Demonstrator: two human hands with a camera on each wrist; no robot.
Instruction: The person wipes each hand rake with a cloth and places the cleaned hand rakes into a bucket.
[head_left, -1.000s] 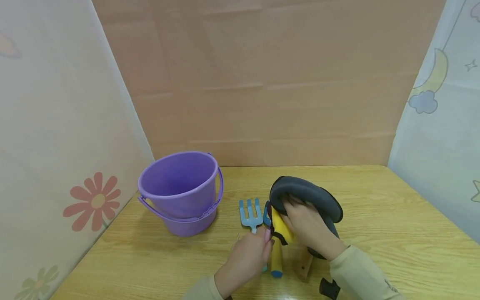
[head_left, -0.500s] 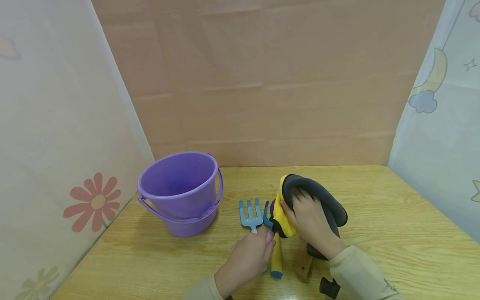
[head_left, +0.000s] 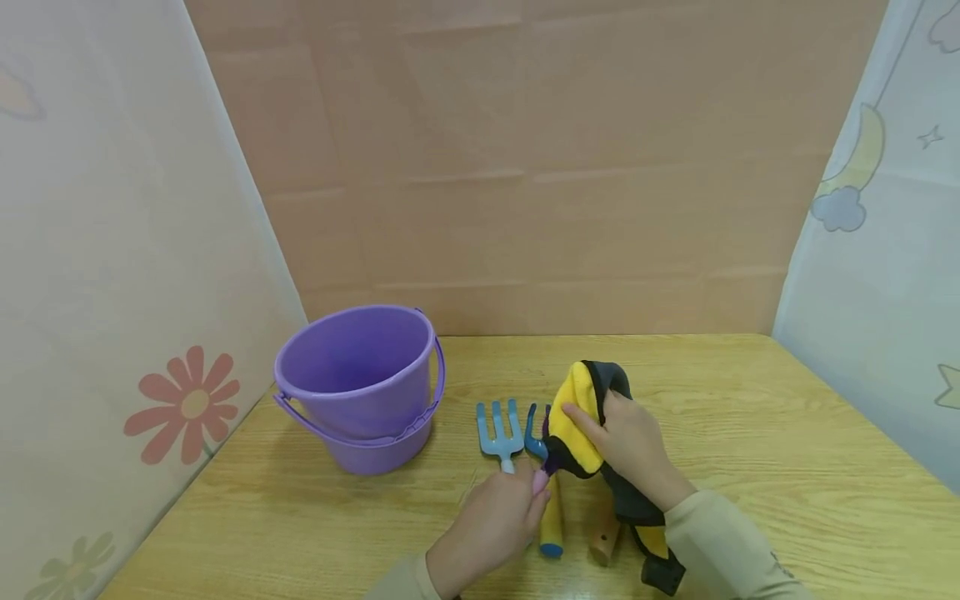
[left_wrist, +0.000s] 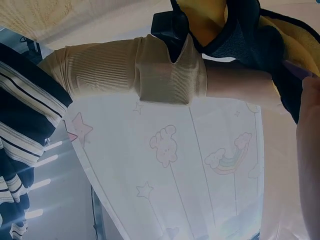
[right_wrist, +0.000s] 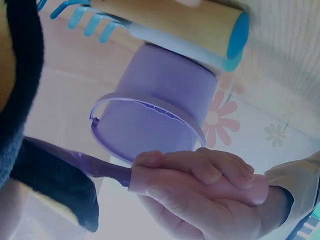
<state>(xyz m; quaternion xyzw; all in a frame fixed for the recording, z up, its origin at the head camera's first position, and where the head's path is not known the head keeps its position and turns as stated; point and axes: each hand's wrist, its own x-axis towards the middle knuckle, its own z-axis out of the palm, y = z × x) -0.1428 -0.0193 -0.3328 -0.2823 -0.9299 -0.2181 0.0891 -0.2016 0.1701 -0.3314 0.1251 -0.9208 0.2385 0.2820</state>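
Observation:
In the head view my left hand [head_left: 495, 512] grips the pink handle [head_left: 539, 482] of a purple garden tool. The right wrist view shows my left fingers [right_wrist: 220, 165] curled round that handle, with the purple shaft [right_wrist: 107, 169] running into a cloth. My right hand [head_left: 633, 442] holds this yellow and dark grey cleaning cloth [head_left: 576, 398] against the tool, its thumb pressing on the yellow side. The cloth covers most of the tool's head, so its shape is hidden. A loose part of the cloth hangs below my right wrist.
A purple bucket [head_left: 375, 417] stands at the left. Beside my left hand lie a light blue garden fork [head_left: 501, 433], a blue-pronged tool with a yellow handle [head_left: 552, 529], and a wooden handle [head_left: 604, 537] partly under the cloth. A paper wall rises behind the table [head_left: 750, 433].
My right hand has turned and the cloth is folded over the tool, so more yellow shows. My left hand keeps its grip, nearly still. Bucket and loose tools stay put.

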